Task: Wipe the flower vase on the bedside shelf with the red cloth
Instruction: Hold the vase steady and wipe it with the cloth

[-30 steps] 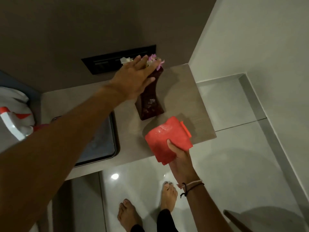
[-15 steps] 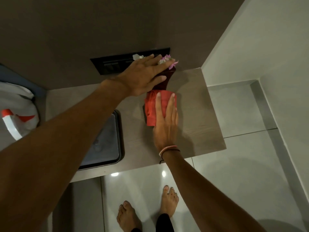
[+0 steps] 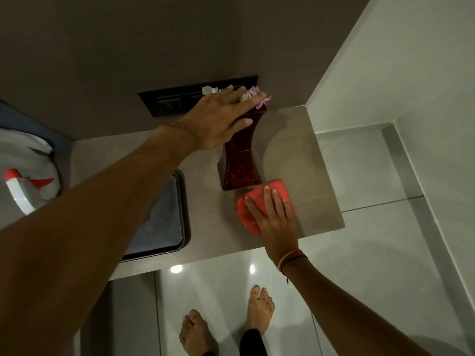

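Observation:
A tall dark red vase with pink and white flowers stands upright on the beige bedside shelf. My left hand lies on the vase's top and neck, fingers over the flowers, holding it steady. The folded red cloth lies at the vase's foot on the shelf. My right hand presses flat on the cloth, fingers spread toward the vase's base. The cloth's near part is hidden under that hand.
A dark tray sits on the shelf left of the vase. A white spray bottle with an orange trigger is at far left. A black switch panel is on the wall behind. Glossy floor tiles and my bare feet lie below.
My right hand slid the red cloth down the vase from its middle to the shelf at its foot. My left hand stayed on the vase's top.

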A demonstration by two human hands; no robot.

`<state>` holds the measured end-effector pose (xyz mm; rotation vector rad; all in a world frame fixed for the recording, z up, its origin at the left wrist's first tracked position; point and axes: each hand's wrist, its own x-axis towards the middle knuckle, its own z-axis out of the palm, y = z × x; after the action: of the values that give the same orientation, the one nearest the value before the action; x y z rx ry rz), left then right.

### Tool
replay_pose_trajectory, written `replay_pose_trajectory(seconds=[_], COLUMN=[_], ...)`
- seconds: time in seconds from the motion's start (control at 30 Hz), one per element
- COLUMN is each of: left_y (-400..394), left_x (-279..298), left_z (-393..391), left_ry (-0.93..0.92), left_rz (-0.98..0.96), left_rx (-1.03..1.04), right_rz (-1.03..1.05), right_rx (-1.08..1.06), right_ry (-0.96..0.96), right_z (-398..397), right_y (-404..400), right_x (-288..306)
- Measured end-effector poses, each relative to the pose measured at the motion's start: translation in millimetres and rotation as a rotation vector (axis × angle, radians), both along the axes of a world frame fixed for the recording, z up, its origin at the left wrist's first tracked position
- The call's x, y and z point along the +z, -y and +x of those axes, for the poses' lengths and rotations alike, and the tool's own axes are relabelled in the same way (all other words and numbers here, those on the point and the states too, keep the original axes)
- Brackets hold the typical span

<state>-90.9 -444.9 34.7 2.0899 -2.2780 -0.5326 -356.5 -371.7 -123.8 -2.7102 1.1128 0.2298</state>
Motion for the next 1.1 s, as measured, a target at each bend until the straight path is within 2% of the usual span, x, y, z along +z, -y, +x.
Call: replay_pose_trajectory(seconds=[0.03,0.1,0.17,0.23,0.3,0.4,0.47,0.8,0.87,0.93,1.0,1.1], left_y=[1.3,2.0,0.7,-1.7,-2.5,-2.3,-1.6,-0.3,-2.8,-4.7,-5.8,-8.2], left_x=[0.6,0.4,-0.2,-1.3,-2.1,-2.2,-1.7,0.6,1.1,2.6,3.4,1.7], left_z=[0.8,1.5,1.2,-0.6,-1.9,-2.5,-1.0,-1.1,-4.5,-6.5,-7.2,-8.9], left_ry=[0.0,-0.004,0.001,0.011,0.017,0.009,-0.002,-0.029,-0.02,-0.008,0.006,0.027], left_rz=[0.006,0.002,-0.012,-0.023,-0.027,-0.016,-0.003,0.003,-0.009,-0.012,-0.019,-0.023], left_rx=[0.003,0.005,0.007,0.011,0.007,0.019,0.037,0.056,0.053,0.056,0.056,0.053], right_rz=[0.082,0.199,0.112,-0.058,-0.059,-0.006,-0.025,-0.211,-0.111,0.07,0.184,0.143], right_rx=[-0.067,-0.373,-0.646,-0.707,-0.628,-0.465,-0.42,-0.294,-0.29,-0.349,-0.53,-0.776], right_ry=[0.054,0.388,0.829,1.055,1.034,0.629,0.458,0.152,0.16,0.271,0.516,0.971], right_z=[3.7,17.3,34.0,52.6,75.2,101.9,107.1,51.7,39.2,30.6,32.6,55.9], right_y=[0.2,-2.9,-6.4,-6.0,1.1,5.6,5.4,-7.3,-15.5,-23.3,-25.4,-13.8], right_x=[5.8,23.2,44.4,57.3,60.5,45.3,33.0,4.4,6.8,10.4,19.4,47.1])
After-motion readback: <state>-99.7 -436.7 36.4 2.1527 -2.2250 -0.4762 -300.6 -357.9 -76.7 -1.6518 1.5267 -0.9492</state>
